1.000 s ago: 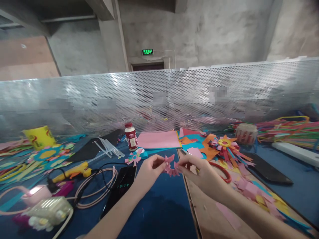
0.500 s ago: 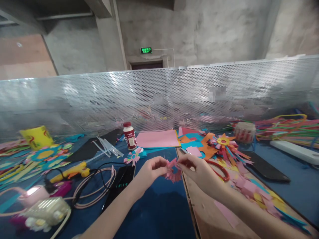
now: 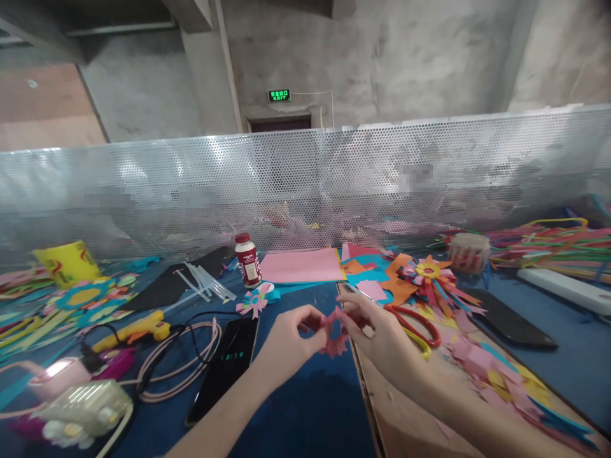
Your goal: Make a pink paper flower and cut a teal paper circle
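Over the middle of the blue table, a pink paper ring with a fringed, petal-like edge (image 3: 335, 346) is held up between both hands. My left hand (image 3: 300, 331) pinches its left side between thumb and fingers. On the other side my right hand (image 3: 375, 327) is closed on the ring's upper right rim. Its fingertips partly hide that rim. Just beyond my right hand lie scissors with red and yellow handles (image 3: 422, 324), their blades partly covered by the hand. A small pink paper flower (image 3: 256, 300) rests beyond my left hand.
A phone (image 3: 224, 362), coiled cable, yellow glue gun (image 3: 131, 332) and power strip lie left. Behind stand a red bottle (image 3: 249, 261) and pink paper sheets (image 3: 300, 265). Paper scraps, a finished flower (image 3: 427, 272) and a dark phone (image 3: 508, 318) lie right. A perforated metal screen (image 3: 296, 178) closes the back.
Both hands have shifted slightly down and turned the ring, which now appears narrower and more edge-on. More of the scissors' yellow handle and of the phone at left shows.
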### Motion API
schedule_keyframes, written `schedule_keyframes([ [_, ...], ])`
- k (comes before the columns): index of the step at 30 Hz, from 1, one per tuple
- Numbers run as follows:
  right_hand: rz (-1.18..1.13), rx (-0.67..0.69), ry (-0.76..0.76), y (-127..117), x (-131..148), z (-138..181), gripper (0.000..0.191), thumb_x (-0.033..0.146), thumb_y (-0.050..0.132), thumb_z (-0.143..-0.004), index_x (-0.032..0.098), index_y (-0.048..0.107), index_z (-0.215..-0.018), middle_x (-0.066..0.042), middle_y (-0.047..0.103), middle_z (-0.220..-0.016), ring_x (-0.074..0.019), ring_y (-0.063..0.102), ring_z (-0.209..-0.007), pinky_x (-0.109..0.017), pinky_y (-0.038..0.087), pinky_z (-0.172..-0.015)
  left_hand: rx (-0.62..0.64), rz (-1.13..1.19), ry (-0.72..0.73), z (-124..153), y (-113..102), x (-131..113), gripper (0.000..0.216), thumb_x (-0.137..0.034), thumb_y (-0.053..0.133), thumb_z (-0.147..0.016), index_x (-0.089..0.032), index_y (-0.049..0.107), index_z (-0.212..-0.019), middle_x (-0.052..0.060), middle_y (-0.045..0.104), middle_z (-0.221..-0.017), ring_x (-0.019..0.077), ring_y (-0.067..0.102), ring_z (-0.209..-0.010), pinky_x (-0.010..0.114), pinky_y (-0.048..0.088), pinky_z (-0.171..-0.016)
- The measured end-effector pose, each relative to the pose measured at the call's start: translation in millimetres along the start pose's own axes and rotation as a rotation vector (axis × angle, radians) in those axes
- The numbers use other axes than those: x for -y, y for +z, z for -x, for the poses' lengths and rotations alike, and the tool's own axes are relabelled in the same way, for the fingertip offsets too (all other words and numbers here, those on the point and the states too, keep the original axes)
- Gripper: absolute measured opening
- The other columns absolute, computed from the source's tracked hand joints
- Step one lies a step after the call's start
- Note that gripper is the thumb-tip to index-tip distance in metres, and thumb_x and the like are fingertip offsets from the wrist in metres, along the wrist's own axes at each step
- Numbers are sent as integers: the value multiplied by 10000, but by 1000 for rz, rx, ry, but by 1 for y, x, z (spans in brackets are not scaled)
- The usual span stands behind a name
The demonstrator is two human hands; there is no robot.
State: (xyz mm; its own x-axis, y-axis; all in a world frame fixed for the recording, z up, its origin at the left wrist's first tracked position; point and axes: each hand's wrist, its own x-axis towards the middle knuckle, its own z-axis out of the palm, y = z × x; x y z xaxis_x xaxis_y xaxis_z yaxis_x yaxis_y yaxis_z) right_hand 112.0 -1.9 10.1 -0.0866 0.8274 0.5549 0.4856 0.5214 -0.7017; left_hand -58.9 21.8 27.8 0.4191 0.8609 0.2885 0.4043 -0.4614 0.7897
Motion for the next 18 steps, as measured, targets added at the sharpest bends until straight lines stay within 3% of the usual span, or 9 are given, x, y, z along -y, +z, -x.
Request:
schedule_keyframes([
  [5, 122, -17, -114, -5, 3, 0, 253, 99, 420, -804, 210, 635, -877, -46, 560, -823, -142, 550, -701, -249, 459, -617, -17, 38, 9, -3, -2, 4, 193, -315, 517, -794, -192, 666, -795, 27, 685, -755, 180, 617, -714, 287, 451, -684],
  [10, 230, -8, -80, -2, 2, -1, 150, 167, 495, -790, 173, 636, -842, -62, 561, -806, -162, 554, -706, -272, 472, -640, 1, 95, -23, -3, -3, 7, 235, -360, 525, -794, -196, 691, -824, 44, 697, -776, 206, 615, -725, 307, 458, -674],
  [13, 237, -11, -138, 0, -2, -2, 113, 219, 574, -770, 172, 637, -850, -71, 581, -846, -190, 567, -808, -296, 474, -720, 60, 149, -25, -3, -3, 8, 242, -352, 517, -802, -190, 691, -846, 50, 698, -782, 206, 618, -727, 307, 461, -684],
  [18, 161, 26, -107, -5, 4, -2, 80, 169, 560, -788, 193, 633, -765, -31, 594, -760, -154, 571, -727, -258, 466, -649, 112, 126, 4, -5, -7, 6, 222, -319, 513, -807, -195, 689, -861, 43, 696, -847, 193, 614, -771, 299, 453, -717],
])
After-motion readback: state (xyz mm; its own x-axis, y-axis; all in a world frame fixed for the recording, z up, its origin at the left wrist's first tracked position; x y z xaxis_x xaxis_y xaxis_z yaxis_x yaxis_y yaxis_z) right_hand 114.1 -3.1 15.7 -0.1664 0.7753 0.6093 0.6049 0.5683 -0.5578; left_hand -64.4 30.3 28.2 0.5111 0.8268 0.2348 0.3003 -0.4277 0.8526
